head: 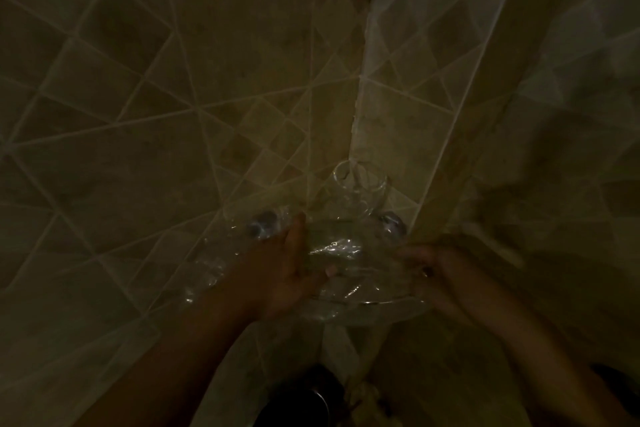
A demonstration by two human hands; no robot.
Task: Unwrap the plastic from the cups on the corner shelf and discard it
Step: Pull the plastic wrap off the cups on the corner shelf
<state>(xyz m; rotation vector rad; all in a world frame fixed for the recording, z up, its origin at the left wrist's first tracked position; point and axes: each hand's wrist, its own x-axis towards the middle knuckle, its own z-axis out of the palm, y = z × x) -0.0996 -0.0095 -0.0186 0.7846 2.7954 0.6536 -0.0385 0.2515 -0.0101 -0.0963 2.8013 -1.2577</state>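
Dimly, a tiled corner (356, 107) is seen, where two walls of diagonal tiles meet. A glass corner shelf (374, 303) is fixed across that corner, its curved front edge catching a thin line of light. On the shelf, close to the corner, a clear cup (360, 184) is seen standing upright, its round rim visible from above. Crinkled clear plastic (337, 250) is spread over the front part of the shelf, between the two hands, and glints faintly; more of it appears to trail off to the left, though the darkness blurs its edge.

The left hand (287, 267) is reached in from below, palm turned inward, with its fingers loosely curled against the plastic; how firm its grip is cannot be told. The right hand (433, 270) is held at the shelf's right end, fingers bent toward the plastic; whether anything is pinched in its grip cannot be told either. A dark rounded object (301, 402) is seen below the shelf, too dim to identify.
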